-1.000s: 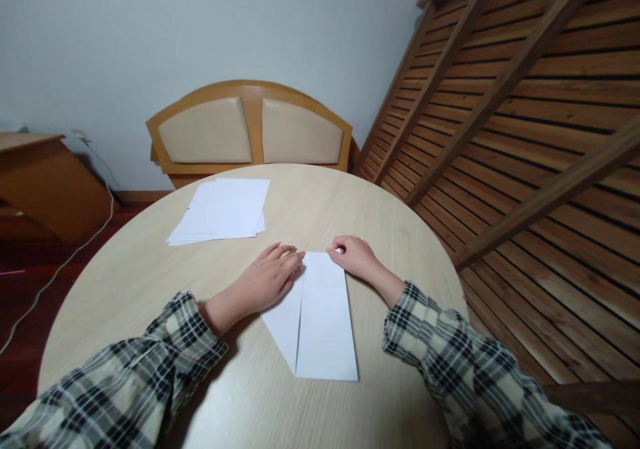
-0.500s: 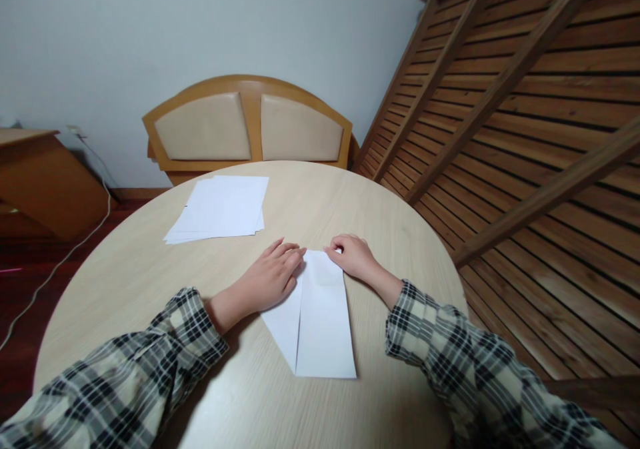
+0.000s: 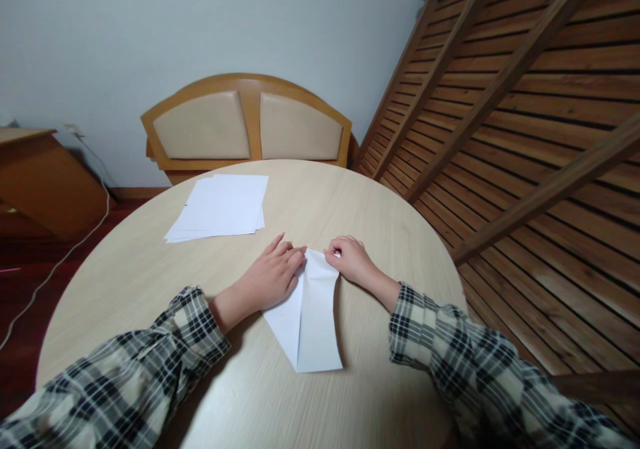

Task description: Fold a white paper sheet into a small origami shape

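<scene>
A folded sheet of white paper [image 3: 319, 322] lies on the round table, its left part a slanted flap and its right part a long panel. The panel's right edge is lifted off the table and bends near the top. My left hand [image 3: 270, 275] rests flat on the paper's left part, fingers stretched out, fingertips by the top corner. With thumb and fingers pinched, my right hand [image 3: 349, 257] grips the panel's upper right corner.
A stack of white paper sheets [image 3: 223, 203] lies toward the back left of the round table [image 3: 390, 235]. Behind stands a headboard with padded panels [image 3: 200, 129]. Wooden slats [image 3: 500, 115] lean on the right. A white cable [image 3: 65, 255] runs down at the left.
The right panel of the paper has lifted and curved inward to the left, with my right hand holding its top corner. My left hand has stayed nearly in place.
</scene>
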